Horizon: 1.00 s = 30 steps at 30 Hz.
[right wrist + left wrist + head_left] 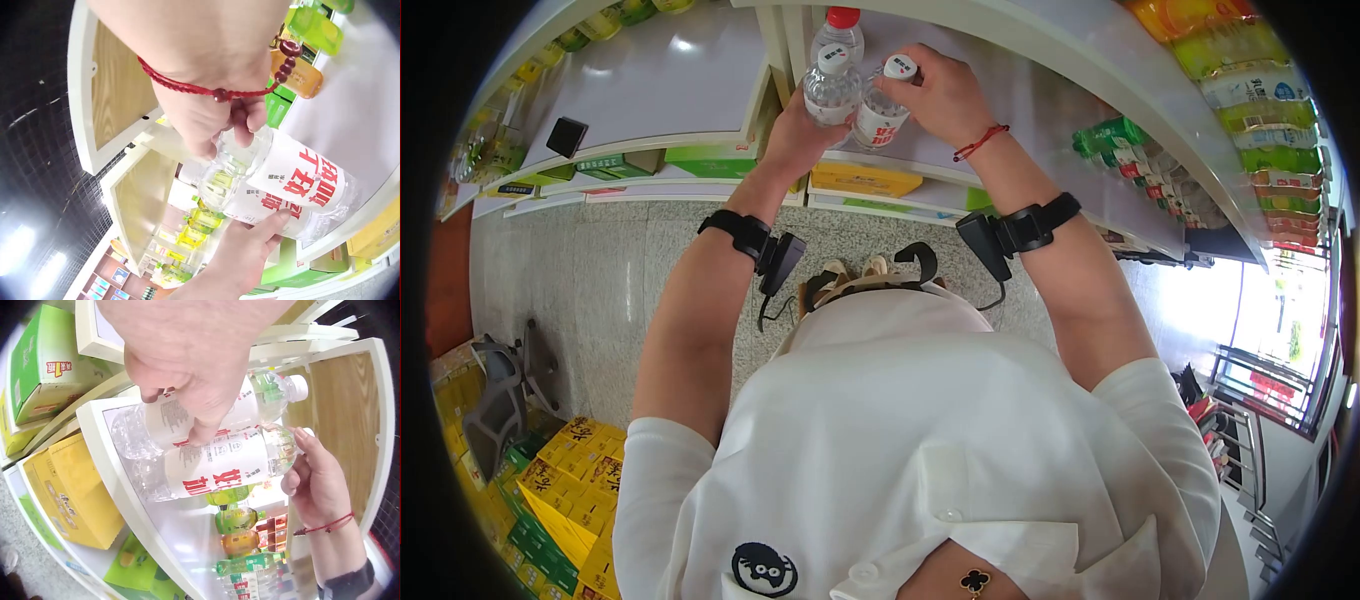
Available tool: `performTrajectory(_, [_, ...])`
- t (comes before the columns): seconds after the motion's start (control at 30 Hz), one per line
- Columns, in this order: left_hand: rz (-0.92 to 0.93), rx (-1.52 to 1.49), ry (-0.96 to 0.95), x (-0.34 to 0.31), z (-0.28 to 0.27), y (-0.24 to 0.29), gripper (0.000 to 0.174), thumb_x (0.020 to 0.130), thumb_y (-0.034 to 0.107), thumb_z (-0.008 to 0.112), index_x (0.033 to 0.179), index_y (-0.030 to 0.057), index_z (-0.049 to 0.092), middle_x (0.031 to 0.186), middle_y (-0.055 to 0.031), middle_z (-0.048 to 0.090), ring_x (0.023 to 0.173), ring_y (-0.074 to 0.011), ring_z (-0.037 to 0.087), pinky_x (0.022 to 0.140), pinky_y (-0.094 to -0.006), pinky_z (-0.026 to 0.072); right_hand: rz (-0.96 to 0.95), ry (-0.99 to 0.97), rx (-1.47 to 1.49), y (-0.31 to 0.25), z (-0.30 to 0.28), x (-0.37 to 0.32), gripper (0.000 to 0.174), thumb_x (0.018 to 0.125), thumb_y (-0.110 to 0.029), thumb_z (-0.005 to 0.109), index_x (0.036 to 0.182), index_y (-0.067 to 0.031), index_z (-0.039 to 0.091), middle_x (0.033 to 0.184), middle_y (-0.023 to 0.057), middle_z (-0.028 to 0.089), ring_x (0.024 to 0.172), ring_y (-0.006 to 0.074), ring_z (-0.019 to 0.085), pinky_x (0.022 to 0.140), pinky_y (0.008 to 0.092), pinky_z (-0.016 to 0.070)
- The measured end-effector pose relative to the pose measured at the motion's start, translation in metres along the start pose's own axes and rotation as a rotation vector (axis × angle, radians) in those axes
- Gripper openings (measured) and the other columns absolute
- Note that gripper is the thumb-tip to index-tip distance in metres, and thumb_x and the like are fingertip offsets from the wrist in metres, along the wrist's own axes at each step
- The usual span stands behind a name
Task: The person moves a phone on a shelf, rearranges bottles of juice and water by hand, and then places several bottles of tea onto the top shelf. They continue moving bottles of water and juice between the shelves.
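Two clear water bottles with white caps and white labels with red characters stand side by side at a shelf edge. My left hand [798, 140] grips the left bottle [830, 106] round its label; in the left wrist view one finger reaches over to the label of the right bottle [219, 464]. Fingers of my right hand [950, 95] hold the right bottle [880, 122] at its neck, just under the cap. The right wrist view shows the right hand [212, 122] over that neck. A red-capped bottle [841, 34] stands right behind the left one.
White shelves [670, 75] run to both sides, with a small black object [566, 136] on the left one. A yellow carton [865, 181] sits on the shelf below. Green drink bottles [1110, 136] lie to the right. Yellow boxes [575, 480] and an office chair [498, 400] are behind left.
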<state>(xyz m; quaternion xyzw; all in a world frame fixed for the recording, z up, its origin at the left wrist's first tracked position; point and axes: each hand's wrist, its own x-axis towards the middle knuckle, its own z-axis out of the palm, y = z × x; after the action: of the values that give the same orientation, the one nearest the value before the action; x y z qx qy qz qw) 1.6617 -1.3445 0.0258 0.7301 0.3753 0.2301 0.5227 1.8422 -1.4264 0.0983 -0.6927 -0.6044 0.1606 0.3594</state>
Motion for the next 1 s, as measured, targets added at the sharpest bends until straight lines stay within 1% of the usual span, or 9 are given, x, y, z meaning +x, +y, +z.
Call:
performTrajectory(0.13, [0.004, -0.017, 0.001, -0.001, 0.001, 0.000, 0.070, 0.074, 0.021, 0.074, 0.134, 0.0094, 0.040, 0.120, -0.0105, 0.060, 0.113, -0.0225, 0.057, 0.095, -0.0333, 0.0438, -0.014, 0.005, -0.017, 0.003, 0.003, -0.001, 0.029, 0.080, -0.028, 0.071, 0.098, -0.0066, 0.062, 0.075, 0.0047, 0.065, 0.059, 0.0125, 0.061, 0.055, 0.0271, 0.0484])
performTrajectory(0.2, [0.017, 0.012, 0.010, 0.000, 0.002, -0.004, 0.069, 0.075, 0.021, 0.074, 0.134, 0.0090, 0.040, 0.120, -0.0102, 0.060, 0.113, -0.0222, 0.057, 0.095, -0.0331, 0.0438, -0.023, 0.027, 0.001, 0.001, 0.003, -0.003, 0.032, 0.077, -0.032, 0.071, 0.094, -0.0072, 0.061, 0.076, 0.0106, 0.067, 0.071, 0.0260, 0.067, 0.064, 0.0346, 0.0526])
performTrajectory(0.33, [0.019, 0.038, 0.012, 0.000, 0.002, -0.004, 0.070, 0.075, 0.021, 0.074, 0.134, 0.0081, 0.039, 0.121, -0.0100, 0.059, 0.113, -0.0221, 0.057, 0.095, -0.0330, 0.0436, 0.024, 0.018, -0.051, -0.006, 0.001, -0.008, 0.033, 0.077, -0.033, 0.071, 0.096, -0.0079, 0.060, 0.076, 0.0101, 0.067, 0.072, 0.0261, 0.066, 0.065, 0.0343, 0.0524])
performTrajectory(0.4, [0.014, -0.003, 0.016, -0.001, 0.002, -0.001, 0.072, 0.074, 0.021, 0.076, 0.134, 0.0072, 0.039, 0.120, -0.0100, 0.059, 0.113, -0.0215, 0.057, 0.095, -0.0329, 0.0437, 0.062, 0.015, -0.105, -0.011, 0.001, -0.010, 0.033, 0.079, -0.031, 0.072, 0.100, -0.0078, 0.060, 0.078, 0.0064, 0.066, 0.069, 0.0161, 0.063, 0.066, 0.0290, 0.0502])
performTrajectory(0.63, [0.024, -0.140, -0.002, 0.010, 0.004, -0.026, 0.077, 0.070, 0.022, 0.080, 0.134, 0.0064, 0.039, 0.120, -0.0102, 0.059, 0.113, -0.0216, 0.057, 0.095, -0.0324, 0.0436, -0.008, 0.060, -0.009, 0.002, -0.001, -0.012, 0.041, 0.080, -0.031, 0.072, 0.113, -0.0110, 0.059, 0.074, 0.0044, 0.063, 0.066, 0.0140, 0.061, 0.063, 0.0287, 0.0492])
performTrajectory(0.7, [0.015, -0.070, -0.003, 0.010, 0.002, -0.030, 0.084, 0.068, 0.023, 0.081, 0.137, 0.0063, 0.035, 0.124, -0.0115, 0.056, 0.115, -0.0229, 0.055, 0.096, -0.0330, 0.0432, 0.093, -0.023, 0.154, 0.007, -0.012, -0.019, 0.049, 0.080, -0.031, 0.072, 0.122, -0.0108, 0.055, 0.073, 0.0032, 0.061, 0.064, 0.0108, 0.059, 0.060, 0.0263, 0.0482])
performTrajectory(0.8, [0.079, -0.072, 0.045, 0.007, 0.002, -0.027, 0.092, 0.067, 0.022, 0.082, 0.141, 0.0061, 0.029, 0.127, -0.0128, 0.053, 0.117, -0.0238, 0.053, 0.098, -0.0338, 0.0428, 0.122, -0.009, 0.253, 0.034, -0.036, -0.036, 0.052, 0.081, -0.030, 0.072, 0.124, -0.0088, 0.053, 0.072, 0.0022, 0.059, 0.063, 0.0084, 0.058, 0.057, 0.0229, 0.0470])
performTrajectory(0.93, [0.044, -0.081, 0.109, -0.009, 0.010, -0.003, 0.098, 0.066, 0.019, 0.082, 0.143, 0.0054, 0.024, 0.129, -0.0130, 0.051, 0.119, -0.0242, 0.051, 0.099, -0.0354, 0.0425, 0.216, 0.219, 0.021, 0.099, -0.105, -0.067, 0.046, 0.082, -0.031, 0.070, 0.119, -0.0061, 0.056, 0.075, 0.0031, 0.061, 0.062, 0.0096, 0.059, 0.056, 0.0228, 0.0479])
performTrajectory(1.0, [0.027, -0.053, 0.156, -0.015, 0.018, 0.001, 0.097, 0.066, 0.018, 0.082, 0.143, 0.0051, 0.024, 0.130, -0.0133, 0.050, 0.120, -0.0245, 0.050, 0.099, -0.0359, 0.0421, 0.534, 0.220, -0.299, 0.124, -0.160, -0.076, 0.041, 0.083, -0.036, 0.066, 0.109, -0.0053, 0.062, 0.082, 0.0072, 0.065, 0.063, 0.0138, 0.061, 0.059, 0.0285, 0.0502])
